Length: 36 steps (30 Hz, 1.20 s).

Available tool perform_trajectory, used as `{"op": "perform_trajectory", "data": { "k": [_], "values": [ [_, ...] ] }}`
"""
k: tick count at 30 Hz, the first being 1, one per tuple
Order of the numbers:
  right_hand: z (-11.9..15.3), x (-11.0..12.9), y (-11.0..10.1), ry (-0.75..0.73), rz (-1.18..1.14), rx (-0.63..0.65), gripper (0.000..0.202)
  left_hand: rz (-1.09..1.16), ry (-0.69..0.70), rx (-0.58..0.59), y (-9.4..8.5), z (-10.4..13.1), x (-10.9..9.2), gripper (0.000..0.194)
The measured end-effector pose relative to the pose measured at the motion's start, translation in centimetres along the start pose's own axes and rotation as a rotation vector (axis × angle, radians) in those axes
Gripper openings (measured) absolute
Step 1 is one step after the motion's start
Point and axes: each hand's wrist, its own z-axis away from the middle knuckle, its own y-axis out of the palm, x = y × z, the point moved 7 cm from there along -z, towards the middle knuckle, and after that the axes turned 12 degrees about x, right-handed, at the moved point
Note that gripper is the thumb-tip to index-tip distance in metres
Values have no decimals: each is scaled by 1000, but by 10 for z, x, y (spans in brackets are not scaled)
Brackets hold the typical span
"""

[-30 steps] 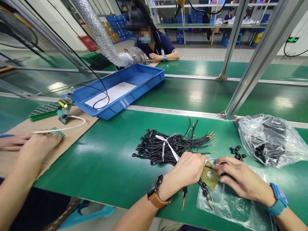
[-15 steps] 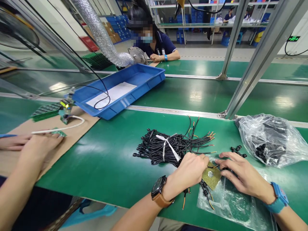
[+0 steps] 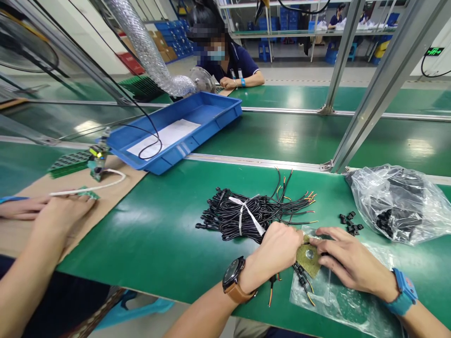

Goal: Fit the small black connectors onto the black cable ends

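My left hand (image 3: 276, 251) is closed on a thin black cable whose loose end (image 3: 271, 286) trails below it, and it touches the left edge of a small olive pad (image 3: 308, 261) with a metal disc in its middle. My right hand (image 3: 347, 258) rests fingers-down on the pad's right side, pinching something small and dark that I cannot make out. Both hands work over a flat clear plastic bag (image 3: 338, 300). A tied bundle of black cables (image 3: 246, 213) lies just beyond my left hand.
A clear bag of black parts (image 3: 398, 202) sits at the right, with loose black connectors (image 3: 350, 223) beside it. A blue tray (image 3: 176, 131) stands on the conveyor. A co-worker's hands (image 3: 52, 211) rest on brown card (image 3: 116, 185) at the left. Another person (image 3: 229, 63) sits opposite.
My right hand's fingers have flattened and shifted slightly on the pad. My left hand has stayed closed at the pad's left edge. The view has drifted a little.
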Motion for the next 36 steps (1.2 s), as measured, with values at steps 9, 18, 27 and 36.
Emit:
{"op": "perform_trajectory", "data": {
  "k": [9,18,27,36],
  "values": [
    [1,-3,-3,12,2,-52,15,3,-19,37,1,-1,0,19],
    [0,3,-1,-19,-12,-62,15,-17,-28,12,-2,-1,-1,24],
    [1,3,0,-33,7,-48,14,-38,9,-76,-4,3,-3,15],
    [0,4,3,-35,-19,-23,16,-37,57,-97,-2,4,-4,10]
  ]
}}
